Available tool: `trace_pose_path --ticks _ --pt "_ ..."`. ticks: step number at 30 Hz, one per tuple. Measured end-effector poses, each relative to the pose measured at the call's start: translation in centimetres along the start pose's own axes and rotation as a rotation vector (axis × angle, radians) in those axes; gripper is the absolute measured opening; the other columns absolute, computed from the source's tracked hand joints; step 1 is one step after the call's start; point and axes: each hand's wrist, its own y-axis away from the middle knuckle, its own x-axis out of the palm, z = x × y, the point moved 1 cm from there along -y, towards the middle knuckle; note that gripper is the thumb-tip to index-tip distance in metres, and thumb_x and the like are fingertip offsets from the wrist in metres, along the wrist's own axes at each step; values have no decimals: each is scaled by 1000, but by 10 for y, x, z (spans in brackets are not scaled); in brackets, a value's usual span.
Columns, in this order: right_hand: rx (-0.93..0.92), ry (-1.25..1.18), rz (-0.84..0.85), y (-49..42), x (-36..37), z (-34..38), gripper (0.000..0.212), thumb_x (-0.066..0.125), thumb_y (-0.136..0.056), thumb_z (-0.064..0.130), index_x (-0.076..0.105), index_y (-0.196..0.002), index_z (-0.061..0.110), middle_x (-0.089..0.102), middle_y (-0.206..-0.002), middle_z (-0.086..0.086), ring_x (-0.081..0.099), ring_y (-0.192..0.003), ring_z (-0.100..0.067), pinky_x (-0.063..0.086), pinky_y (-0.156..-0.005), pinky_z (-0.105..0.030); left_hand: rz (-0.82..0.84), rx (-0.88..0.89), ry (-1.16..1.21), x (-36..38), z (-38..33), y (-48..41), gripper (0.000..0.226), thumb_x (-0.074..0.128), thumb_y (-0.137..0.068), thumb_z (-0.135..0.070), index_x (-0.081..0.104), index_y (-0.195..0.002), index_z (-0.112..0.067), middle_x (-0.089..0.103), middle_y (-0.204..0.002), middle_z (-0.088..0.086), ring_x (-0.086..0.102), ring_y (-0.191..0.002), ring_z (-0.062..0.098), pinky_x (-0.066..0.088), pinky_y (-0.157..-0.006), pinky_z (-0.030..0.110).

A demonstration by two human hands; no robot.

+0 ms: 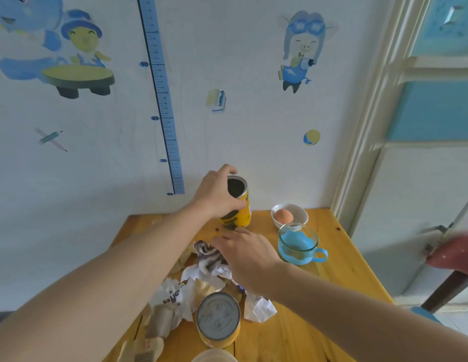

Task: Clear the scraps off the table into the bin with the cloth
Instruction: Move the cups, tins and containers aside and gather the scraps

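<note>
My left hand point(217, 194) grips an open yellow can point(238, 205) near its rim, held just above the far part of the wooden table point(332, 270). My right hand point(243, 254) presses down on a striped purple-and-white cloth point(208, 253) in the middle of the table. Crumpled paper scraps point(175, 301) and torn wrappers lie around and in front of the cloth. A second yellow can point(218, 320) with a grey sealed top stands close to me among the scraps. No bin is in view.
A white bowl point(299, 214) holding an egg point(283, 216) stands at the far right of the table, with a glass cup point(298, 244) in a blue holder beside it. A brush point(144, 351) lies at the near left edge. A red chair point(455, 254) stands to the right.
</note>
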Motion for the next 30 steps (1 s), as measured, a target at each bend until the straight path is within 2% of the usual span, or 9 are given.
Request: trace_pose_path --ticks 3,7,12,15,19,22,26,30 --pt "-6 4 8 -3 2 1 40 59 -90 3 53 -127 17 61 -116 -4 52 -110 -28 42 -70 -38 27 -10 -28 20 -3 -6 84 87 -69 -36 45 -141 -25 51 -134 11 53 -117 28 42 -83 30" --pt "-14 -17 11 -6 5 -2 48 59 -90 2 51 -134 18 63 -116 -4 53 -110 -27 45 -72 -39 48 -6 -42 28 -8 -11 86 87 -69 -37 44 -142 -25 50 -133 11 50 -108 25 40 -81 30" --pt "-7 -65 -7 -6 3 -6 45 62 -88 1 55 -129 18 64 -108 -3 54 -106 -26 49 -75 -38 89 -3 -30 27 -8 -12 90 86 -72 -46 39 -147 -27 48 -141 12 49 -127 30 42 -91 32" --pt "0 -62 -47 -7 -2 -8 36 61 -89 2 57 -122 18 64 -105 -3 55 -104 -27 46 -69 -37 69 -8 -40 18 -10 -7 80 74 -82 -52 38 -149 -25 46 -147 12 46 -134 30 40 -101 36" --pt "-3 -3 -172 -5 -22 -10 48 59 -88 2 53 -132 18 65 -117 -4 55 -111 -30 48 -71 -40 30 -15 -45 -6 -17 10 65 59 -94 -51 37 -149 -24 47 -148 14 45 -137 29 37 -103 37" --pt "5 19 -241 -4 -41 -10 46 56 -89 3 54 -133 18 64 -113 -4 55 -105 -29 48 -68 -40 -22 13 -43 -32 -20 34 58 51 -98 -51 38 -149 -24 46 -150 13 45 -138 28 37 -104 38" --pt "75 2 -245 -1 -60 -4 36 55 -91 5 55 -125 17 60 -97 -2 55 -95 -28 42 -63 -38 -52 41 -58 -62 -15 70 54 48 -99 -51 42 -145 -25 48 -149 9 46 -137 25 40 -106 40" --pt "158 -45 -233 11 -69 8 32 58 -92 10 51 -122 17 65 -105 -3 60 -93 -29 41 -57 -35 -36 31 -64 -78 -13 104 48 50 -100 -47 47 -141 -24 51 -146 6 48 -134 22 41 -104 38"
